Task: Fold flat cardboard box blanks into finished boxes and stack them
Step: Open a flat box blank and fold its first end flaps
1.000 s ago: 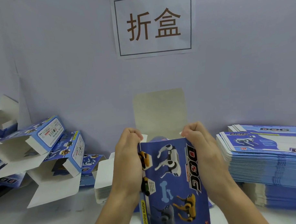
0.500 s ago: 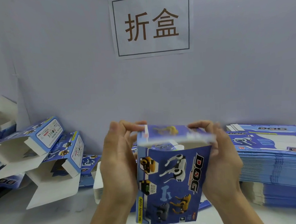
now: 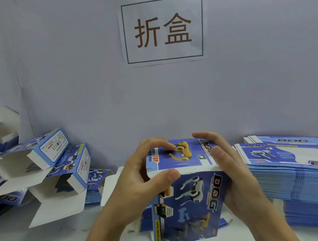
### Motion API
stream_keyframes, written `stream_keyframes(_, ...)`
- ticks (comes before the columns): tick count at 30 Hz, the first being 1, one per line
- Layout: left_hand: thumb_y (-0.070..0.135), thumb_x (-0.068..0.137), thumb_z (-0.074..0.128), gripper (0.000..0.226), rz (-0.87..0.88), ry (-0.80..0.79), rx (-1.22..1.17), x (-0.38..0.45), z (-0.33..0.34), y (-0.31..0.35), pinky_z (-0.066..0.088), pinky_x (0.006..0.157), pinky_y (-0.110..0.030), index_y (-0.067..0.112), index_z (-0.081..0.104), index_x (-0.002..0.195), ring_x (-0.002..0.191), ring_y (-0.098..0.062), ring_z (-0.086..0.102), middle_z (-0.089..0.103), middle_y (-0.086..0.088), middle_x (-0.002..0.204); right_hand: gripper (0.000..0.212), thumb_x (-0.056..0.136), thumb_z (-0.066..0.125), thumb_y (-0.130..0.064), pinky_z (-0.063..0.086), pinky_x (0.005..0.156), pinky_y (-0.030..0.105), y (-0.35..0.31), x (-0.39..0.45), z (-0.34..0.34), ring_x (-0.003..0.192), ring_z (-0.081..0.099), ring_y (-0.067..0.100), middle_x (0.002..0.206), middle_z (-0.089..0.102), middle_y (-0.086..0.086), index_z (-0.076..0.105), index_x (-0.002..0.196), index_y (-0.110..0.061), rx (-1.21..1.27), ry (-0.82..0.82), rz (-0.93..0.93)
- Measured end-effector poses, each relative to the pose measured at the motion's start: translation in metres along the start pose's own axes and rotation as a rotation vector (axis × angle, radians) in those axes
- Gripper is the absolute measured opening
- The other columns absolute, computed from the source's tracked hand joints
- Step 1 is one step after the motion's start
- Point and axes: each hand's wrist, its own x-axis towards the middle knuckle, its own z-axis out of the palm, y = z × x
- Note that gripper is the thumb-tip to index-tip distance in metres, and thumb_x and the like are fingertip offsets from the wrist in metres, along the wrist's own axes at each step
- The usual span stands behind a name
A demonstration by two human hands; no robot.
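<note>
A blue "DOG" toy box [image 3: 191, 196] stands upright in front of me, its top flap with a yellow dog picture folded down flat. My left hand [image 3: 138, 180] grips its left side, thumb on the front top edge, fingers curled over the flap. My right hand [image 3: 228, 173] grips the right side, fingers arched over the top flap's right end. A tall stack of flat blue blanks [image 3: 290, 173] lies at the right. Folded boxes [image 3: 53, 160] with open white flaps are piled at the left.
A pale wall [image 3: 81, 78] rises close behind the white table [image 3: 50, 237], with a paper sign [image 3: 162, 30] on it. A short stack of white-backed blanks [image 3: 110, 185] lies behind my left hand. More blanks lie under the held box.
The top flap, upright a second ago, has been folded down over the box's top. Both hands have shifted from pinching the upper edge to clasping the sides and top.
</note>
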Motion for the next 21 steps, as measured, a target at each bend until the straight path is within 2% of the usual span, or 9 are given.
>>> stream_keyframes(2, 0.052, 0.064, 0.081, 0.041, 0.020, -0.007, 0.008, 0.000, -0.003, 0.000, 0.062, 0.065, -0.035, 0.034, 0.069, 0.100, 0.104, -0.016, 0.070, 0.061, 0.015, 0.120, 0.071, 0.060, 0.086, -0.061, 0.061, 0.069, 0.045, -0.001, 0.000, 0.003, 0.094, 0.072, 0.041, 0.112, 0.072, 0.017, 0.064, 0.120, -0.031, 0.002, -0.011, 0.021)
stream_keyframes(5, 0.055, 0.054, 0.090, 0.054, 0.044, -0.022, 0.029, 0.000, -0.005, 0.000, 0.060, 0.068, -0.027, 0.033, 0.069, 0.098, 0.102, -0.017, 0.070, 0.061, 0.013, 0.120, 0.071, 0.059, 0.087, -0.060, 0.061, 0.066, 0.044, -0.001, 0.001, 0.004, 0.089, 0.073, 0.040, 0.109, 0.072, 0.018, 0.063, 0.119, -0.031, 0.010, -0.021, 0.040)
stream_keyframes(8, 0.024, 0.067, 0.089, 0.033, 0.093, 0.059, 0.076, 0.002, -0.002, -0.005, 0.054, 0.062, -0.018, 0.032, 0.071, 0.094, 0.086, -0.007, 0.069, 0.066, 0.015, 0.109, 0.071, 0.058, 0.087, -0.061, 0.060, 0.066, 0.043, 0.001, 0.001, 0.004, 0.084, 0.073, 0.037, 0.105, 0.073, 0.014, 0.064, 0.119, -0.033, -0.010, -0.020, 0.037)
stream_keyframes(10, 0.014, 0.074, 0.084, 0.026, 0.105, 0.121, 0.093, 0.003, 0.001, -0.008, 0.050, 0.057, -0.013, 0.030, 0.072, 0.090, 0.079, -0.003, 0.068, 0.068, 0.018, 0.103, 0.069, 0.059, 0.088, -0.061, 0.060, 0.067, 0.043, 0.002, 0.002, 0.004, 0.087, 0.074, 0.035, 0.105, 0.072, 0.011, 0.064, 0.118, -0.034, -0.018, -0.020, 0.027)
stream_keyframes(15, 0.028, 0.071, 0.075, 0.019, 0.077, 0.132, 0.090, 0.002, 0.002, -0.007, 0.050, 0.059, -0.014, 0.029, 0.070, 0.090, 0.080, -0.002, 0.068, 0.068, 0.022, 0.101, 0.065, 0.058, 0.090, -0.055, 0.060, 0.065, 0.039, 0.004, 0.001, 0.001, 0.085, 0.074, 0.033, 0.107, 0.073, 0.010, 0.066, 0.115, -0.035, -0.016, -0.042, 0.032)
stream_keyframes(17, 0.040, 0.074, 0.083, 0.028, 0.084, 0.066, 0.094, 0.002, 0.001, -0.005, 0.052, 0.065, -0.014, 0.031, 0.067, 0.096, 0.086, -0.003, 0.068, 0.066, 0.022, 0.106, 0.058, 0.063, 0.089, -0.047, 0.060, 0.062, 0.040, 0.003, 0.001, -0.003, 0.080, 0.074, 0.033, 0.105, 0.074, 0.011, 0.066, 0.114, -0.034, -0.009, -0.011, 0.021)
stream_keyframes(18, 0.051, 0.068, 0.086, 0.042, 0.089, 0.042, 0.096, 0.001, 0.001, -0.005, 0.054, 0.069, -0.016, 0.031, 0.066, 0.099, 0.091, -0.004, 0.069, 0.064, 0.021, 0.108, 0.054, 0.066, 0.086, -0.043, 0.060, 0.062, 0.041, 0.003, 0.001, -0.004, 0.079, 0.074, 0.034, 0.105, 0.074, 0.012, 0.066, 0.115, -0.033, -0.005, 0.001, 0.014)
stream_keyframes(20, 0.074, 0.054, 0.081, 0.064, 0.066, 0.026, 0.060, 0.000, 0.004, -0.005, 0.060, 0.075, -0.034, 0.034, 0.066, 0.101, 0.097, -0.020, 0.069, 0.062, 0.017, 0.111, 0.049, 0.068, 0.082, -0.040, 0.060, 0.061, 0.042, 0.002, 0.001, -0.007, 0.080, 0.074, 0.036, 0.106, 0.074, 0.012, 0.066, 0.115, -0.033, 0.000, 0.012, 0.005)
stream_keyframes(21, 0.077, 0.056, 0.077, 0.062, 0.045, 0.034, 0.014, 0.000, 0.006, -0.004, 0.061, 0.075, -0.048, 0.036, 0.066, 0.100, 0.098, -0.033, 0.067, 0.062, 0.016, 0.111, 0.047, 0.069, 0.080, -0.039, 0.060, 0.060, 0.041, 0.002, 0.001, -0.008, 0.080, 0.075, 0.036, 0.106, 0.074, 0.011, 0.067, 0.114, -0.033, 0.001, 0.021, 0.002)
